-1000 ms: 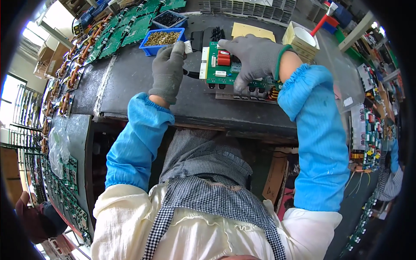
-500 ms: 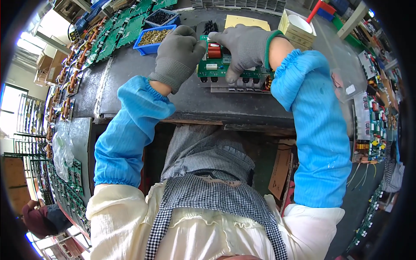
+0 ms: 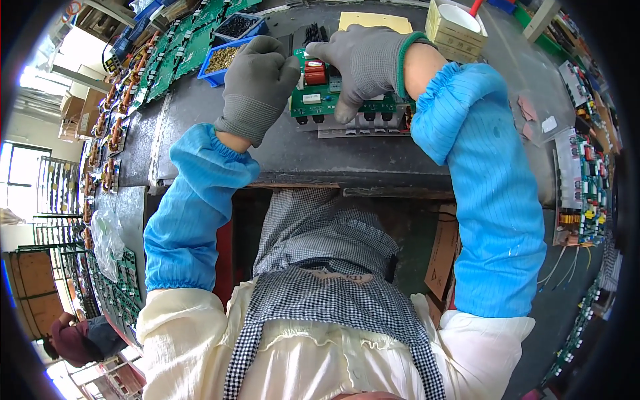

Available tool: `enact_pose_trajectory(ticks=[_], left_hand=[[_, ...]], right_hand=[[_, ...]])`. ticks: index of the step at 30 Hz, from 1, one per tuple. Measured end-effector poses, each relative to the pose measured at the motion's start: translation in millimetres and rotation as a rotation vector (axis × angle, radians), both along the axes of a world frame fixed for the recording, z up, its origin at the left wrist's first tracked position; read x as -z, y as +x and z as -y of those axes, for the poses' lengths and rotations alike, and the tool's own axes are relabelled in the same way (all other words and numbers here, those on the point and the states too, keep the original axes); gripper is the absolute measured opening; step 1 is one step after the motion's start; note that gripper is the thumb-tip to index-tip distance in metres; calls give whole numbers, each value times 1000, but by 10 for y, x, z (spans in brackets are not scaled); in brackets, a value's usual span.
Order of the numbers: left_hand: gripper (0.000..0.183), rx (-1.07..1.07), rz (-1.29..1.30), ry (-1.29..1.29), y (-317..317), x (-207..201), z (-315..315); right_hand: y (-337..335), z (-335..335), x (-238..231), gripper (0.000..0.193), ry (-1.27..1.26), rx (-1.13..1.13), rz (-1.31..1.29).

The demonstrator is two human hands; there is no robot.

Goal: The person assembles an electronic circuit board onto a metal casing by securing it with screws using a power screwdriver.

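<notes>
A green circuit board [image 3: 320,107] with red and white components sits on a finned metal heat sink [image 3: 363,131] at the far middle of the bench. My right hand [image 3: 367,65], in a grey glove, arches over the board and grips it, thumb near the front edge and index finger toward the back left. Just left of the board, my left hand [image 3: 259,83], also gloved, is closed with curled fingers. Whatever it may be holding is hidden. Behind that hand stands a blue bin [image 3: 212,78] of small brass-coloured parts [image 3: 222,59].
A second blue bin [image 3: 257,28] holds black parts. Beyond my right hand are a yellow sheet [image 3: 375,21] and a cardboard box [image 3: 455,40] with a white roll. Green boards [image 3: 175,57] line the left side; assembled boards [image 3: 587,177] stand right. A person [image 3: 83,339] is at lower left.
The view has shifted slightly, so the bench things appear a little further left. Both hands keep nearly the same places relative to the board.
</notes>
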State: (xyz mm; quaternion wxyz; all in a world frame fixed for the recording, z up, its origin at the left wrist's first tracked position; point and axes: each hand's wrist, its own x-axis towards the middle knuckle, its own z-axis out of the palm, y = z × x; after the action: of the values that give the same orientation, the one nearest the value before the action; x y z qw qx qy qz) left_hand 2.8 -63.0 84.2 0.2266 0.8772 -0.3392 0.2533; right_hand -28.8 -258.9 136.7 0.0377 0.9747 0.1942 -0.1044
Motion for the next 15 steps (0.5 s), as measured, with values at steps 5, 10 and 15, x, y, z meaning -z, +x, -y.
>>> enact_pose_trajectory(ticks=[5, 10, 15], left_hand=[[25, 7, 40, 79, -22, -38, 30], [25, -9, 16, 107, -7, -32, 29], [26, 25, 56, 182, 28, -78, 78]], right_hand=[[-16, 19, 2, 119, 61, 13, -17], [-25, -5, 5, 118, 48, 52, -28], [-2, 28, 36, 119, 60, 29, -33]])
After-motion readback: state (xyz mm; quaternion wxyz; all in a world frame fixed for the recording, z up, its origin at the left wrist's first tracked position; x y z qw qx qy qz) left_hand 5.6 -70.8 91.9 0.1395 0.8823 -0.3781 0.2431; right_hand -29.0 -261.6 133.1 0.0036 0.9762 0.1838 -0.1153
